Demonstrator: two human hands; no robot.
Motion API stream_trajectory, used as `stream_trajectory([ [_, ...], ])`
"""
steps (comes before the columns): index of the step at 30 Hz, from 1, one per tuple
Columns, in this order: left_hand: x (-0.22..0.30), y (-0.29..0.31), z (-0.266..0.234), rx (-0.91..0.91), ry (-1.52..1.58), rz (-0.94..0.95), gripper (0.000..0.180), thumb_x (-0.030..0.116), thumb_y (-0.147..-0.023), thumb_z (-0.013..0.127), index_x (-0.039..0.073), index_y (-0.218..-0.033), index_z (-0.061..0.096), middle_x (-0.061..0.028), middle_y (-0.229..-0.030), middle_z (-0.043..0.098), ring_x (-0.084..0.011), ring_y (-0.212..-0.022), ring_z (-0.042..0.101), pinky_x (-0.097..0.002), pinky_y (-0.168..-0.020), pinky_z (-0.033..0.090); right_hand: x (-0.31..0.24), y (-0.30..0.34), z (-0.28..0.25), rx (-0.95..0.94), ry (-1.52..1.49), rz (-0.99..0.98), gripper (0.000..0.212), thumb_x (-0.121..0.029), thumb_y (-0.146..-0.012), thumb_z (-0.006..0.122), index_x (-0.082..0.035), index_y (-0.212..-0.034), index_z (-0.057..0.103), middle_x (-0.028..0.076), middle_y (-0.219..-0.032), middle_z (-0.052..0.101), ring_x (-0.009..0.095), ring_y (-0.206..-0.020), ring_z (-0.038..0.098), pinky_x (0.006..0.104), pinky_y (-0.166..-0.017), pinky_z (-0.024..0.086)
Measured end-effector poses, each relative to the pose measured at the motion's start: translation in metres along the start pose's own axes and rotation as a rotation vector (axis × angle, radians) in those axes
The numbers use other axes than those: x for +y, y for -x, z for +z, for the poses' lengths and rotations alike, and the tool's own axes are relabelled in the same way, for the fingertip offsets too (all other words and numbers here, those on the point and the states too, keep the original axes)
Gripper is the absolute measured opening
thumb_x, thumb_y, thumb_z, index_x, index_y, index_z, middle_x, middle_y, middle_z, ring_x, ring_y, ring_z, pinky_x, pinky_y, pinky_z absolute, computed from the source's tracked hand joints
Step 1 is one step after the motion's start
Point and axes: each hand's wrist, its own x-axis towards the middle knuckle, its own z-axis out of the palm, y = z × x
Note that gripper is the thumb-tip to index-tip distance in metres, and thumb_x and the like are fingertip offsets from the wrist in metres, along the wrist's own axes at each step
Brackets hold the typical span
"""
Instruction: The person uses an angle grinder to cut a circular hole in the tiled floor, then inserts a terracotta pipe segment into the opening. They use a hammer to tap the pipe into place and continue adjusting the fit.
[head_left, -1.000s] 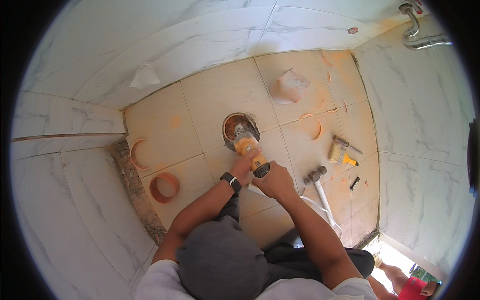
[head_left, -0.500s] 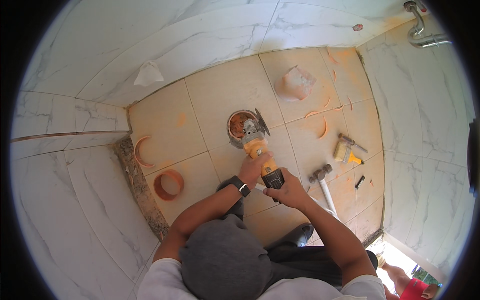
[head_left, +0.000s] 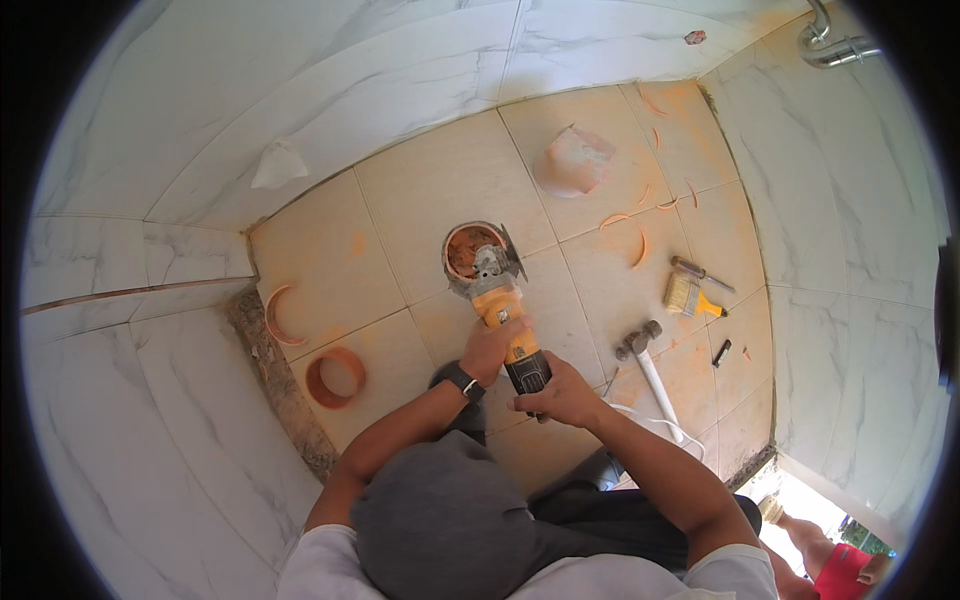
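An angle grinder (head_left: 512,325), yellow with a black rear end, is held in both hands. My left hand (head_left: 492,350) wraps round its yellow body just behind the metal head. Farther back, my right hand (head_left: 560,393) grips the black rear handle. The grinder's disc (head_left: 513,252) stands at the right rim of a round pipe opening (head_left: 450,252) in the tiled floor; whether it touches the rim I cannot tell. Reddish-brown rubble (head_left: 470,247) shows inside the opening. A dark watch (head_left: 465,382) is on my left wrist.
To the left lie an orange pipe ring (head_left: 318,379) and a curved offcut (head_left: 274,318). At right are a hammer (head_left: 652,380), a paintbrush (head_left: 688,297), a screwdriver (head_left: 702,272) and orange slivers (head_left: 642,248). A dusty whitish lump (head_left: 572,165) sits farther back. Another person (head_left: 840,572) shows at lower right.
The grinder and both hands have shifted slightly left and toward me, and the disc now looks closer to the opening's right rim. The whole view has tilted a little.
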Motion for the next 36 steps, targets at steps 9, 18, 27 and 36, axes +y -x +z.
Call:
stream_trajectory([
  [9, 0.008, 0.008, -0.007, -0.004, 0.079, 0.001, 0.029, 0.022, -0.093, 0.066, 0.005, -0.115, 0.058, -0.0078, -0.097, 0.067, -0.0182, -0.085, 0.066, -0.0334, -0.077, 0.055, -0.001, 0.006, -0.018, -0.197, 0.125, -0.272, 0.086, -0.018, -0.07, 0.086, 0.001, -0.141, 0.041, 0.011, -0.095, 0.061, 0.024, -0.088, 0.066, 0.0364, -0.081, 0.054],
  [18, 0.016, 0.005, -0.036, -0.053, 0.11, 0.067, 0.029, 0.025, -0.097, 0.058, 0.003, -0.116, 0.056, -0.0103, -0.102, 0.065, -0.0197, -0.091, 0.067, -0.0338, -0.082, 0.056, -0.001, -0.009, -0.023, -0.243, 0.313, -0.375, 0.093, -0.017, -0.072, 0.081, -0.001, -0.149, 0.031, 0.016, -0.101, 0.066, 0.028, -0.091, 0.064, 0.0389, -0.085, 0.052],
  [27, 0.035, 0.005, -0.015, -0.303, -0.544, 0.128, 0.047, 0.028, -0.095, 0.066, 0.0, -0.13, 0.052, -0.0128, -0.121, 0.064, -0.0243, -0.109, 0.064, -0.0369, -0.095, 0.051, -0.011, -0.006, -0.021, 0.098, 0.153, -0.234, 0.07, -0.034, -0.067, 0.084, 0.007, -0.118, 0.059, 0.022, -0.099, 0.068, 0.032, -0.09, 0.066, 0.0378, -0.084, 0.053],
  [36, 0.107, 0.055, -0.131, 0.273, -1.476, 0.729, 0.055, 0.018, -0.08, 0.081, 0.003, -0.128, 0.058, -0.02, -0.127, 0.06, -0.038, -0.12, 0.057, -0.0475, -0.104, 0.045, 0.05, 0.053, -0.218, 0.783, 0.323, -0.038, 0.055, -0.026, -0.065, 0.084, 0.003, -0.108, 0.063, 0.015, -0.09, 0.072, 0.025, -0.08, 0.07, 0.0365, -0.075, 0.056],
])
